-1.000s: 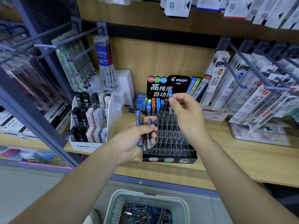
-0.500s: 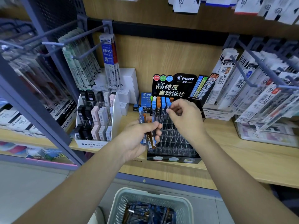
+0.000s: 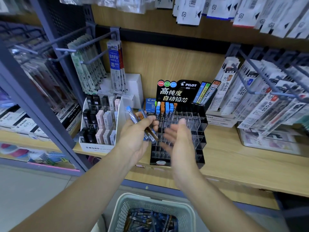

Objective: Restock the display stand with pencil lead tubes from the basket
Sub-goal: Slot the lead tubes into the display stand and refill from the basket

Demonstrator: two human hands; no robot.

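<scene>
The left hand [image 3: 135, 138], just left of the frame's middle, grips a small bundle of pencil lead tubes [image 3: 147, 131] between its curled fingers and thumb. Their long axis runs on a slant from upper left to lower right. A blue cap and an orange cap point to the upper left, and the lower ends stick out past the fingers toward the display stand [image 3: 196, 126]. How many tubes are in the bundle cannot be counted.

The right hand [image 3: 179, 141] is in front of the stand's clear compartments with fingers spread and loose, holding nothing. It is smeared by motion, so its fingertips are hard to make out.

In the stand's back row, at its left end, a row of tubes [image 3: 165, 111] stands upright with blue and orange caps up. Both hands hide part of the stand's left and front compartments.

The basket [image 3: 189, 213] is at the bottom centre, cut off by the frame's lower edge, with loose tubes [image 3: 150, 220] lying in it at mixed angles.

Left of the stand on the wooden shelf [image 3: 234, 158] is a white box of erasers [image 3: 98, 126].
</scene>
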